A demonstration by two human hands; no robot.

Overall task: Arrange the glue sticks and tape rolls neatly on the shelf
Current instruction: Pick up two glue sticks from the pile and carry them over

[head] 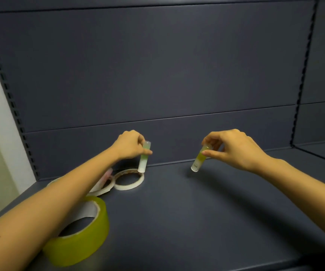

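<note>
My left hand (128, 146) pinches a pale green glue stick (143, 159) held almost upright, its lower end just above the far rim of a thin white tape roll (129, 179). My right hand (234, 148) pinches a second glue stick (199, 159), yellow-green, tilted with its base hanging a little above the shelf. Another thin white tape roll (101, 189) lies left of the first, partly hidden under my left forearm. A wide yellow-green tape roll (88, 236) lies near the front left. A pink item (108, 174) peeks out behind my forearm.
The dark grey shelf board (197, 212) stretches right and forward of the rolls. A dark back panel (157, 75) stands behind the hands, with slotted uprights at both sides. A pale wall borders the shelf at the left.
</note>
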